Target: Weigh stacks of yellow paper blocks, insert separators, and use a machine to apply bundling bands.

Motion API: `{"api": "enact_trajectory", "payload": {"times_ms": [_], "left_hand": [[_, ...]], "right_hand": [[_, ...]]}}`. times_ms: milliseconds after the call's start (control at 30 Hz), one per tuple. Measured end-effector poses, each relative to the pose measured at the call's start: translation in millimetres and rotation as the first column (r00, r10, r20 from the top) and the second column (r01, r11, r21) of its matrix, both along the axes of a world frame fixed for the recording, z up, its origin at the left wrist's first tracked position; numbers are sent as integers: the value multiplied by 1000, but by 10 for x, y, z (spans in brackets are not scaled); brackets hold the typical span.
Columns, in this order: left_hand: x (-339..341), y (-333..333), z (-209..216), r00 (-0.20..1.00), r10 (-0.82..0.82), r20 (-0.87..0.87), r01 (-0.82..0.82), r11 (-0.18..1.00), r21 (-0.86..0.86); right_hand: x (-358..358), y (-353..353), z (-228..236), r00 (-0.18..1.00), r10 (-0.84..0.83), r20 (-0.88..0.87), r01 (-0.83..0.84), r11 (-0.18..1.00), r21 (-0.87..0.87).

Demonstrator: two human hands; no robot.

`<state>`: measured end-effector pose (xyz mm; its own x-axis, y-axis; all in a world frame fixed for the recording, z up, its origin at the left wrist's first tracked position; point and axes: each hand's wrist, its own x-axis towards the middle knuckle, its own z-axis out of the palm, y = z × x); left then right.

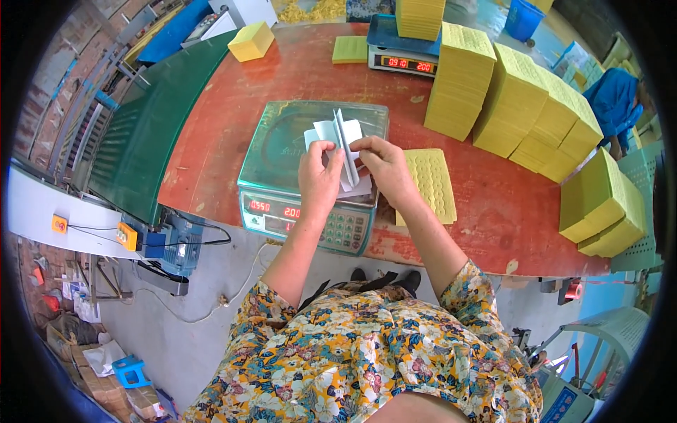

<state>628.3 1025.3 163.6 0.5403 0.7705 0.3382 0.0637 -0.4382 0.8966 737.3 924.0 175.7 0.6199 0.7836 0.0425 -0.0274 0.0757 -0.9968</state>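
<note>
Over the near part of a digital scale (276, 144), I hold several pieces of folded white paper (328, 130) that stand up and fan apart. My left hand (321, 176) pinches them from the left between thumb and fingers. From the other side, my right hand (386, 168) grips the right edge, its fingertips partly hidden behind the paper. The scale has a greenish platform, and its lit red display and keypad face me. Just right of it lies a flat yellow pad with rows of round embossed marks (431, 185), close to my right forearm.
Tall stacks of yellow sheets (460, 81) line the table's right side. A second scale (402, 53) stands at the far edge, bearing another stack. A yellow block (251, 42) sits far left. A green conveyor belt (130, 134) adjoins the red table (204, 151). Someone in blue (612, 99) is at far right.
</note>
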Motion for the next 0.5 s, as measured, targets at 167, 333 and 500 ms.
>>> {"api": "enact_trajectory", "payload": {"times_ms": [167,333,500], "left_hand": [[12,22,-70,1000,-3,-5,3,1000,1],[5,1,-28,1000,19,-3,-19,1000,12],[20,11,-28,1000,26,-4,-26,997,68]], "right_hand": [[-1,-4,1,728,-346,592,291,938,191],[-18,70,87,679,-182,711,242,970,18],[21,219,52,806,-79,587,143,988,-63]]}}
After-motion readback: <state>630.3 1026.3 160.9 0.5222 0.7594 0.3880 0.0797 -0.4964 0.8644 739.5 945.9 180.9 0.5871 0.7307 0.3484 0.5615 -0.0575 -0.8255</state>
